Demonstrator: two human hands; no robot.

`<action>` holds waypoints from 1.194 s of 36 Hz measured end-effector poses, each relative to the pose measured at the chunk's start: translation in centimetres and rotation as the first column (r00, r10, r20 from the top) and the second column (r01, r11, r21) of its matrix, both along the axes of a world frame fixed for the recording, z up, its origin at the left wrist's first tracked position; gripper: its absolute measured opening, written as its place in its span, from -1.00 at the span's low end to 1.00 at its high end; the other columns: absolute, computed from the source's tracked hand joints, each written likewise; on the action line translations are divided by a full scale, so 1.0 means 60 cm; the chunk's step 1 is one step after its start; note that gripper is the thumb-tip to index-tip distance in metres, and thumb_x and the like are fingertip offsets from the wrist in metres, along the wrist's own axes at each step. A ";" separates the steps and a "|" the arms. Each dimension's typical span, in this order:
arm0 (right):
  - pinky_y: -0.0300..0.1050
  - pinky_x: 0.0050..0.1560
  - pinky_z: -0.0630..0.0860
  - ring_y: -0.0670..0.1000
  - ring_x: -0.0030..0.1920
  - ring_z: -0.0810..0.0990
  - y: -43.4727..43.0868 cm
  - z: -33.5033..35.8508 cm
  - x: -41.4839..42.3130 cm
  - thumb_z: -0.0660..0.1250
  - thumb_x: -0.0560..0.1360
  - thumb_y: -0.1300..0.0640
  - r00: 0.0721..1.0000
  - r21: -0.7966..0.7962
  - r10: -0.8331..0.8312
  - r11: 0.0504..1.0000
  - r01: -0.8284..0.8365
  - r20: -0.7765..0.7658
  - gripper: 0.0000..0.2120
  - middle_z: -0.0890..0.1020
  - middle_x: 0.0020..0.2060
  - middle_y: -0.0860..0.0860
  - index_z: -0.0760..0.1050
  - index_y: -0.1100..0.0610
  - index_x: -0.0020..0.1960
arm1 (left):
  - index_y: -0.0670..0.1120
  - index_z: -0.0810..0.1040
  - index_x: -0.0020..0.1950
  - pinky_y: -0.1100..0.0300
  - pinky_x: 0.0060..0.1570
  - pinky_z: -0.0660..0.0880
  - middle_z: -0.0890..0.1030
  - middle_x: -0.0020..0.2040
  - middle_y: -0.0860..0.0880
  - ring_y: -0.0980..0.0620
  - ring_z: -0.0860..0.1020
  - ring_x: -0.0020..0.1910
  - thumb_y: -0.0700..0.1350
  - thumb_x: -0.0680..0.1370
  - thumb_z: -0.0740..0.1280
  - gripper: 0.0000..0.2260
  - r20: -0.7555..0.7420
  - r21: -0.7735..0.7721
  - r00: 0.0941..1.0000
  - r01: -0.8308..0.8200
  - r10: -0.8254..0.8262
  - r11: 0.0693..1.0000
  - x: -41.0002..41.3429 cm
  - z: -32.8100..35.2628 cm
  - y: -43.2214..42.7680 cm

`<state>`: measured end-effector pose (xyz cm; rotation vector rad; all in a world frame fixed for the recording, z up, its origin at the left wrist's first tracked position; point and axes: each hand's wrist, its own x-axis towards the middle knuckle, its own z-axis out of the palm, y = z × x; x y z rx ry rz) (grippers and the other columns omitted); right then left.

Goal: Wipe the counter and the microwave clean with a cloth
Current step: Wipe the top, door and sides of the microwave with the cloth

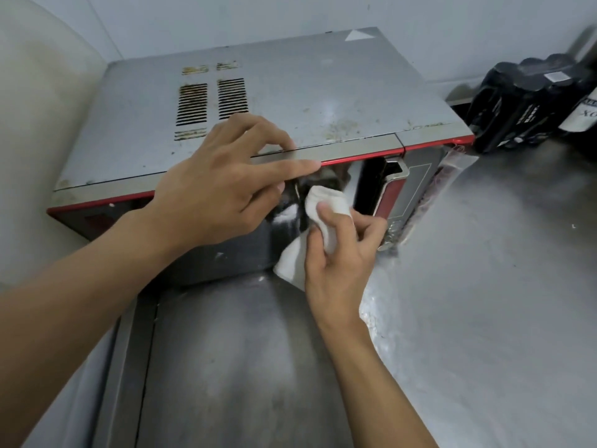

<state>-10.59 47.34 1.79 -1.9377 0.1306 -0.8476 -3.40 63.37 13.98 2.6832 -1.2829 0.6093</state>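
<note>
Head view, microwave [290,101] on steel counter [484,286], left hand [219,192] resting fingers straight on its front top edge, right hand [339,250] gripping white cloth [326,208] against the glossy door, dark bottles [529,101] at right

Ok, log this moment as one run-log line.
phase: wiping microwave door | right hand: grips cloth on door | left hand: rests on microwave top

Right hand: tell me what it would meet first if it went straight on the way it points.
The right hand, gripping the white cloth, points at the microwave door. Its cloth would meet that dark glass first, left of the handle; it may already touch, depth unclear.
</note>
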 end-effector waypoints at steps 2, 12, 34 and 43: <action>-0.21 0.21 0.47 0.09 0.18 0.49 0.008 0.022 0.015 0.43 0.53 0.29 0.997 -0.015 -0.022 1.000 0.024 0.080 -0.71 0.39 0.14 0.14 0.61 0.14 0.24 | 0.01 0.56 0.47 -0.16 0.29 0.39 0.55 0.31 -0.13 -0.20 0.43 0.31 -0.11 0.67 0.23 -0.63 0.002 0.008 1.000 0.001 -0.001 1.000 0.001 0.001 0.001; -0.12 0.12 0.49 -0.19 -0.06 0.49 -0.008 -0.111 -0.009 0.38 0.58 0.20 0.917 0.188 -0.017 0.977 0.100 -0.400 -0.81 0.35 0.07 0.01 0.59 0.03 0.17 | 0.01 0.56 0.47 -0.20 0.29 0.41 0.54 0.30 -0.14 -0.20 0.44 0.30 -0.16 0.64 0.28 -0.61 -0.015 0.005 1.000 0.005 -0.005 1.000 -0.001 0.003 -0.001; -0.03 0.35 0.45 0.04 0.14 0.51 0.033 -0.150 0.001 0.41 0.59 0.07 0.890 0.443 -0.122 0.832 0.333 -0.440 -0.68 0.35 0.08 -0.03 0.57 -0.03 0.34 | -0.02 0.58 0.45 -0.21 0.28 0.41 0.55 0.28 -0.18 -0.23 0.45 0.27 -0.15 0.65 0.27 -0.64 -0.005 -0.011 1.000 0.002 -0.002 1.000 -0.001 0.001 -0.002; -0.28 0.45 0.28 -0.09 0.47 0.26 0.048 -0.100 -0.050 0.44 0.57 0.28 0.998 0.164 -0.005 0.986 0.016 -0.069 -0.56 0.26 0.38 0.12 0.51 0.14 0.43 | -0.02 0.57 0.46 -0.22 0.25 0.41 0.55 0.29 -0.19 -0.24 0.46 0.27 -0.10 0.67 0.25 -0.64 0.004 0.011 1.000 -0.011 0.011 1.000 0.001 0.000 -0.002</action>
